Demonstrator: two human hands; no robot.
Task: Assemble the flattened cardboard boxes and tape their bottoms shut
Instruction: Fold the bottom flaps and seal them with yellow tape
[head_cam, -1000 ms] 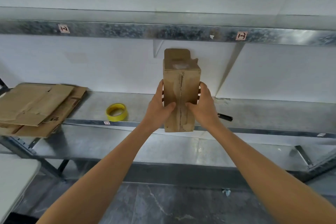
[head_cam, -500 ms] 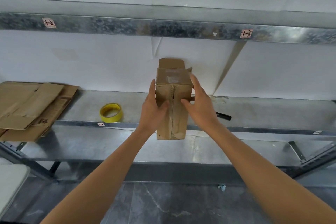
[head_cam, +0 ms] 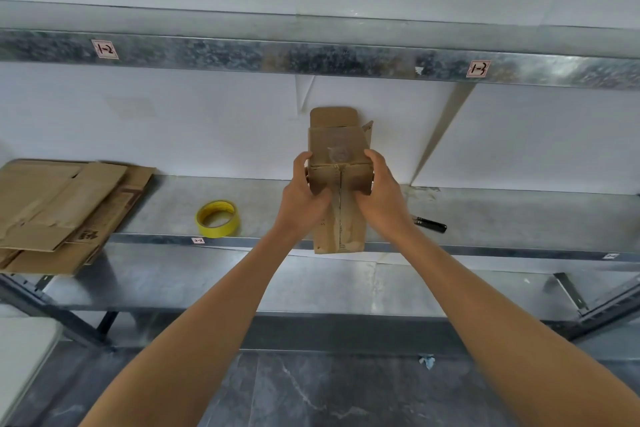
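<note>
Here, in the head view, a tall, narrow cardboard box stands upright at the middle of the picture, in front of a metal shelf. It is plain brown and well worn, with creases and scuffs. A dark seam runs down the middle of its near face. The top end is folded over and carries a dull, shiny patch that looks like old clear tape. Behind that end a rounded tuck flap stands up, and a smaller flap pokes out at the right corner. The box's lower edge lines up with the shelf's front lip; whether it rests there cannot be told.

The left hand grips the upper left side of the box, thumb on the near face and fingers curled round the edge. The right hand grasps the upper right side in the same way.

On the shelf, a yellow tape roll lies left of the box, apart from it. Farther left sits a stack of flattened cardboard, overhanging the shelf's front. A black-handled tool lies just right of the right hand.
</note>
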